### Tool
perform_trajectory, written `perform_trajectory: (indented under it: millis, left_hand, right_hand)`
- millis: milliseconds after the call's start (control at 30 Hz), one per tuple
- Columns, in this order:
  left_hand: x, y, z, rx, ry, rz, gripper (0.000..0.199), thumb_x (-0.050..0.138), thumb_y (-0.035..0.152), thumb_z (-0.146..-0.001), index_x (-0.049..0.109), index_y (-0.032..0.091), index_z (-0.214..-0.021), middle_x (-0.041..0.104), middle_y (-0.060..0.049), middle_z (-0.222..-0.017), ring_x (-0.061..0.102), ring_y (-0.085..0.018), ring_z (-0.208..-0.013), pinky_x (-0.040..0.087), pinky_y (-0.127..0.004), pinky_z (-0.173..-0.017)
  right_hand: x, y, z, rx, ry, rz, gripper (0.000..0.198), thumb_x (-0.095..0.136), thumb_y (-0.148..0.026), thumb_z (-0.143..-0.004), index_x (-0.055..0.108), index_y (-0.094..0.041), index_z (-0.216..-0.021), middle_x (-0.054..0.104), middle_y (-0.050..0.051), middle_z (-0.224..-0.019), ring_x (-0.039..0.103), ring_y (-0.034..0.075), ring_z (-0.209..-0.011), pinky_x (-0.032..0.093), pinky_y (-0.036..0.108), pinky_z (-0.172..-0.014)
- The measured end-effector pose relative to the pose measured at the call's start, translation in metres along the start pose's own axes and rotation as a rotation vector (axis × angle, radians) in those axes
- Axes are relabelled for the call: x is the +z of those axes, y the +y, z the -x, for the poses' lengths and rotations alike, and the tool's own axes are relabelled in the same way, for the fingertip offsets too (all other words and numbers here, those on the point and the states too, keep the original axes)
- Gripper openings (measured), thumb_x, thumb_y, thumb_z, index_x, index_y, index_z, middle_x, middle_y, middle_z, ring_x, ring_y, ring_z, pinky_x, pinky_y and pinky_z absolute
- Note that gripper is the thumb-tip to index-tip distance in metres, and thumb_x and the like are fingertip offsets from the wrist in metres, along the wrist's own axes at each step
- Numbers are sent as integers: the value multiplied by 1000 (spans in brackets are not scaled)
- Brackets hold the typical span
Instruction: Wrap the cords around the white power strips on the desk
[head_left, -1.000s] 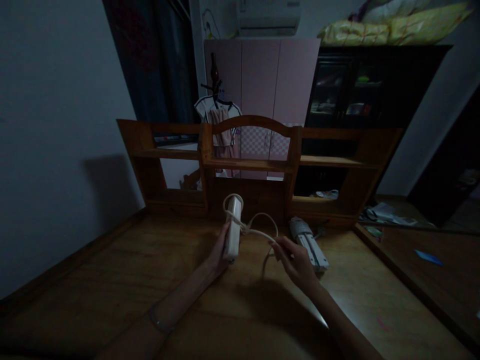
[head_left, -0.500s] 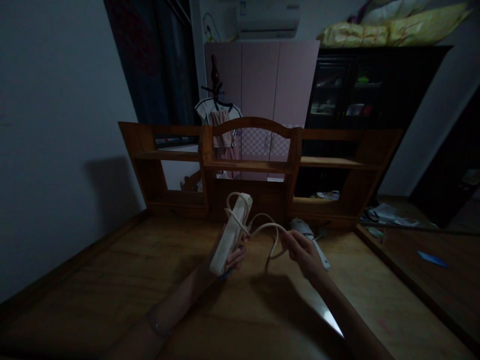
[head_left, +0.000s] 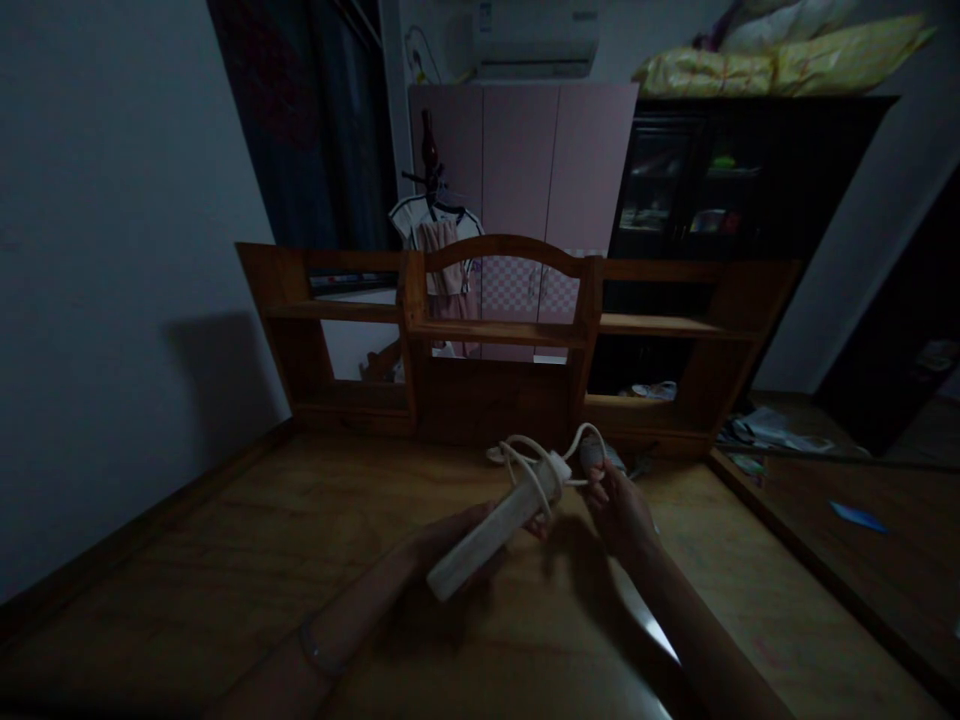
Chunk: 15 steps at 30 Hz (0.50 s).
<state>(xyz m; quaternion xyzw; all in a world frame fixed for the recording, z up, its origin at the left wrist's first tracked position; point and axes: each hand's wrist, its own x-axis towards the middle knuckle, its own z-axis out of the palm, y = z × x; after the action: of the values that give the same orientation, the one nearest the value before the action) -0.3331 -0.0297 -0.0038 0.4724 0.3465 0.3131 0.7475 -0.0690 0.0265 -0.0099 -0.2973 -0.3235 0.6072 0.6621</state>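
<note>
A white power strip is held slanted above the wooden surface, its far end pointing up and right. My left hand is closed around it from below and behind, with fingertips showing at the strip's right side. White cord loops around the strip's far end. Pinched between the fingers of my right hand is a bend of that cord, just right of the strip. Behind my right hand lies a second power strip with a bundled grey cord, mostly covered by the hand.
A wooden shelf unit stands along the back of the wooden tabletop. A white wall borders the left. At the right runs a raised wooden edge, with a blue packet beyond it.
The held power strip has turned clockwise, its far end swinging right and down. Cord now wraps around that end. My right hand has shifted slightly right with the cord.
</note>
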Motion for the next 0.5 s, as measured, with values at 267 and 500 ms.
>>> perform_trajectory:
  millis: [267, 500]
  left_hand:
    - [1, -6, -12, -70, -83, 58, 54, 53, 61, -78, 59, 13, -103, 63, -6, -69, 59, -17, -54, 52, -32, -53]
    - [-11, -21, -29, 52, 66, 128, 52, 50, 57, -82, 61, 9, -99, 63, -7, -69, 60, -17, -55, 54, -31, -52]
  right_hand:
    - [-6, -1, -1, 20, 53, -155, 13, 69, -28, -75, 59, -22, -81, 65, -1, -80, 63, 11, -72, 56, 24, -72]
    - [-7, 10, -1, -35, 46, -67, 18, 71, -32, -73, 62, -19, -82, 68, 5, -90, 66, 16, -83, 57, 30, -80]
